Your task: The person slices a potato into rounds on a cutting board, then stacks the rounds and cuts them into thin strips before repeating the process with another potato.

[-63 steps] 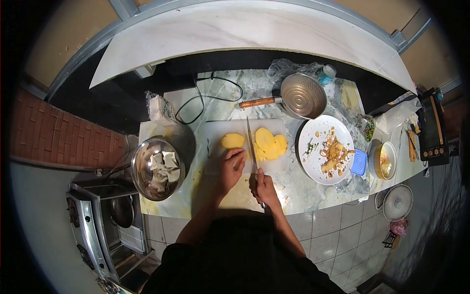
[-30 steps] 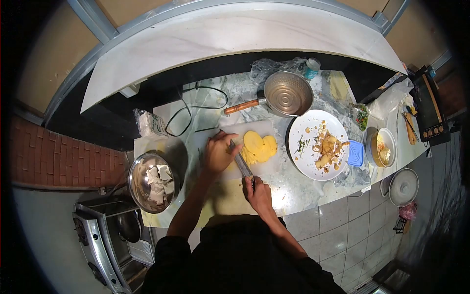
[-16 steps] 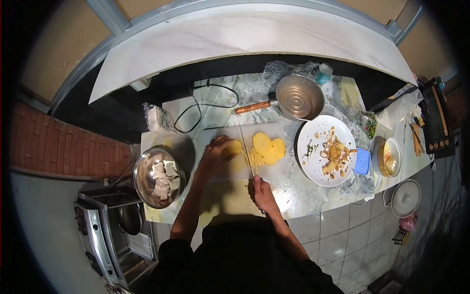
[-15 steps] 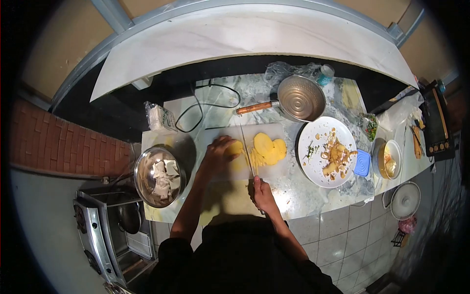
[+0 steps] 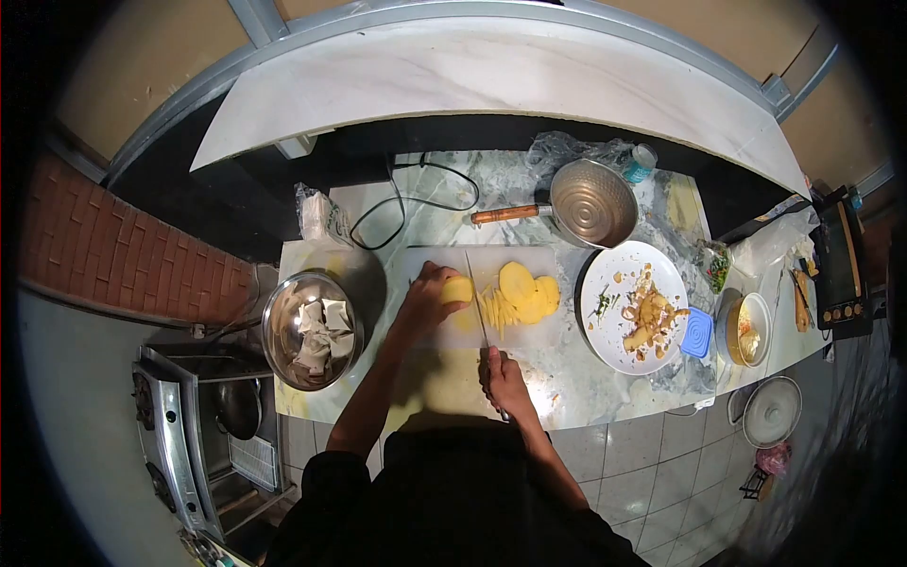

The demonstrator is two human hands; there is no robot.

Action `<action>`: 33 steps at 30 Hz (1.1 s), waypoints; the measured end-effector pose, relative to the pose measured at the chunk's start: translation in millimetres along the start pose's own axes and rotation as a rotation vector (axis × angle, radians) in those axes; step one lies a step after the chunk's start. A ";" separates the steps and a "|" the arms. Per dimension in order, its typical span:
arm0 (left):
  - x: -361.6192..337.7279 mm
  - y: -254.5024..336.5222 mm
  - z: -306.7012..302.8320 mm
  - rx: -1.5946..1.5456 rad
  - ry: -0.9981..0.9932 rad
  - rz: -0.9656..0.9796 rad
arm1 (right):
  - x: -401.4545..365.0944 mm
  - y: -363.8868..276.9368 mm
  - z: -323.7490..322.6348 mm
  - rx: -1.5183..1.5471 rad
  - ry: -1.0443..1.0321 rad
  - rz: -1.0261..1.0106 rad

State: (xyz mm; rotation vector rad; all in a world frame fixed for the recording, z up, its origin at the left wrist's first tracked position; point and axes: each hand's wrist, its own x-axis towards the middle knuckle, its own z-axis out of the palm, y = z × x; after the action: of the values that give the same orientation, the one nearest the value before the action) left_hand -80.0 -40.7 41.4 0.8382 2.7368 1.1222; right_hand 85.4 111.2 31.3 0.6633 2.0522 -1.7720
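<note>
Left hand [image 5: 427,297] had moved from knife [image 5: 478,302] to potato [image 5: 457,289], curled round it. Right hand [image 5: 507,380] was clenched on knife.

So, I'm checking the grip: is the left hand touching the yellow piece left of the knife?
Touching: the head view shows the left hand with its fingers against the yellow piece.

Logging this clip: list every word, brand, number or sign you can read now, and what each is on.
No text can be read with certainty.
White packet at the back left of the counter: green print, too small and blurred to read.
Jar beside the pot: pale marks on a teal label, too small to read.
</note>
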 end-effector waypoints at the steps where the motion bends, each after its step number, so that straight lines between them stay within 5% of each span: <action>1: -0.3 0.9 -1.3 -0.104 0.001 -0.059 | -0.1 -0.9 0.1 0.029 0.003 -0.021; 5: -0.5 0.5 -5.1 -0.178 -0.009 -0.097 | 1.8 -0.2 2.2 0.015 -0.027 -0.005; 8: -3.0 7.7 -12.1 -0.313 -0.021 -0.226 | 4.1 5.1 8.1 0.149 -0.008 -0.171; 11: -7.5 15.3 -14.9 -0.506 0.134 -0.256 | 1.4 3.5 6.9 0.186 -0.018 -0.105; 13: -9.0 27.2 -18.4 -0.676 0.167 -0.463 | 0.3 3.8 6.6 0.143 -0.032 -0.073; 20: -20.9 17.0 0.1 -0.581 0.161 -0.225 | -4.3 -1.4 -2.1 0.223 -0.078 0.039; 23: -23.4 19.7 0.0 -0.838 0.130 -0.230 | -1.8 -1.4 -6.3 0.198 -0.055 0.121; 25: -25.3 24.1 -4.7 -1.159 0.073 -0.411 | -2.4 -5.6 -7.4 0.240 -0.089 0.072; 33: -32.0 17.7 6.3 -1.715 -0.017 -0.318 | -8.6 -16.0 -5.9 0.219 -0.169 -0.109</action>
State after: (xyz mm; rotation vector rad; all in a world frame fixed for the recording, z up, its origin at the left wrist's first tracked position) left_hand -43.0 -42.7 44.1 0.0755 0.8970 2.4021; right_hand 83.8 114.2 50.1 0.4493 1.8319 -2.0593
